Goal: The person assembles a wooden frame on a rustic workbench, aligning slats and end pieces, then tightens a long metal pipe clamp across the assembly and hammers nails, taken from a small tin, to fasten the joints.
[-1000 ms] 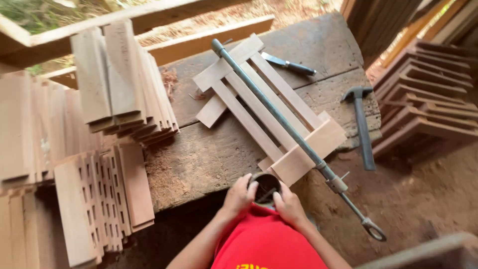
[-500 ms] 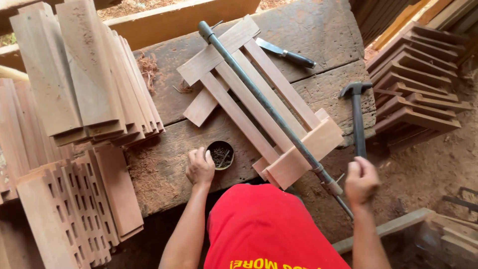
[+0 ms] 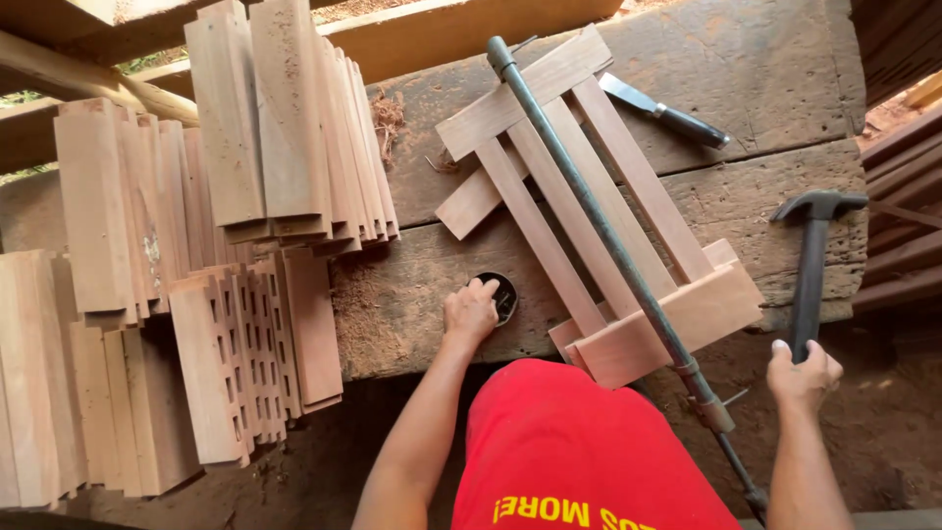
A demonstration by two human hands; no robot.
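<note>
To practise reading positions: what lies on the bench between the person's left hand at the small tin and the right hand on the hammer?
In the head view, between the left hand and right hand lies the slat frame's end block, crossed by the bar clamp. Tin and hammer flank them.

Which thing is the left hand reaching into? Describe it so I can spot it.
On the rough wooden workbench, look just left of the clamped slat frame, near the front edge. There the left hand touches a small round dark tin, the only round thing among straight boards.

weathered plank workbench (image 3: 785,88) above dirt floor (image 3: 883,432), daylit.
</note>
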